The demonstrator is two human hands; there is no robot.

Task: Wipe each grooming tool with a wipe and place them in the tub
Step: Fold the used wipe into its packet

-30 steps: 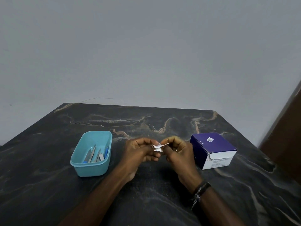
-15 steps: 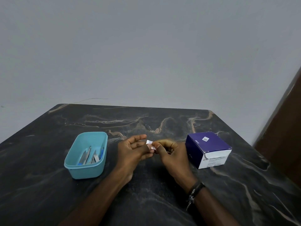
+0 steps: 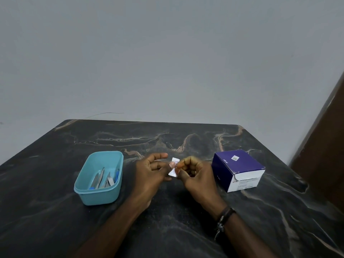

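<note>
1. Left hand: raised over the worktop, thumb and forefinger extended, the lower fingers bent in to pinch the left edge of a small white wipe sachet.
2. Right hand: fingers curled, thumb and fingertips gripping the right edge of the same sachet. A dark beaded band sat on that wrist.
3. Wipe sachet: held between both hands, clear of the worktop, between the tub and the box.
4. Teal tub: stood left of the hands, holding several metal grooming tools, some with blue parts; individual types could not be told.
5. Purple and white box: stood right of the hands, closed.
</note>
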